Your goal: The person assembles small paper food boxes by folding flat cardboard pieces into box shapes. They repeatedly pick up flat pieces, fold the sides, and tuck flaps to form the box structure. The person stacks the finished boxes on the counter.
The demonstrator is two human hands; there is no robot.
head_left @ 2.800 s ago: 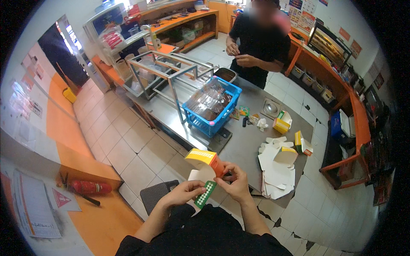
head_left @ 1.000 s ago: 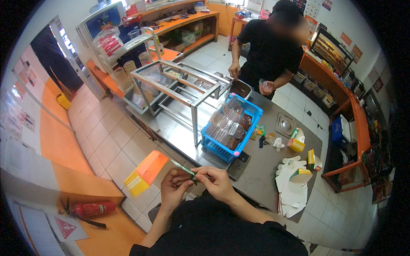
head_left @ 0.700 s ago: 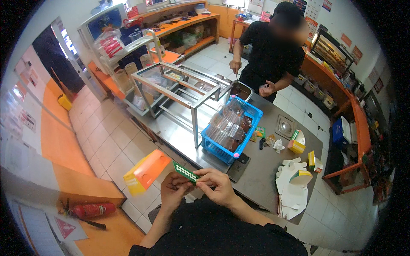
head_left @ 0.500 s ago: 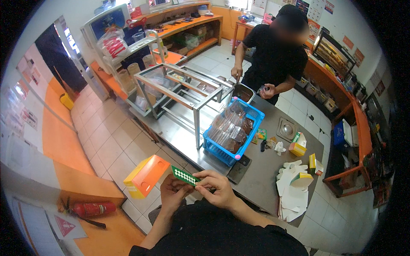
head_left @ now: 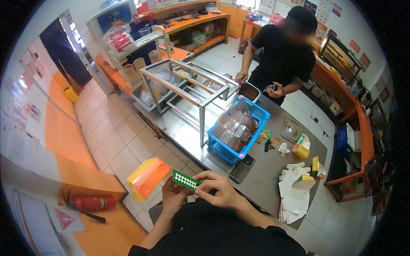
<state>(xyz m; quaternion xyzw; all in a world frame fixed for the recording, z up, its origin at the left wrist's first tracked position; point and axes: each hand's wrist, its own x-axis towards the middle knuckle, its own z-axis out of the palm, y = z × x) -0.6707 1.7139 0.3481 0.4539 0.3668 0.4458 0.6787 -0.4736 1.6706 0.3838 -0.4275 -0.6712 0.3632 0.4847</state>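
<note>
Above the near edge of the table, both my hands hold a small cardboard carton with orange and yellow sides. Its green flap with a white pattern sticks out to the right. My left hand is closed round the carton's lower right side, its fingers partly hidden. The thumb and fingers of my right hand pinch the right end of the green flap. Beyond my hands stands a blue plastic basket filled with clear-bagged brown items.
Flat white carton blanks and part-folded cartons lie on the table's right side. A dark flat object sits by the basket. A metal frame stands on the left. Across the table, a co-worker handles a metal pan.
My view has shifted slightly, moving the table and basket a little right and down in the picture. The carton has tilted a little in my hands; both grips stay.
</note>
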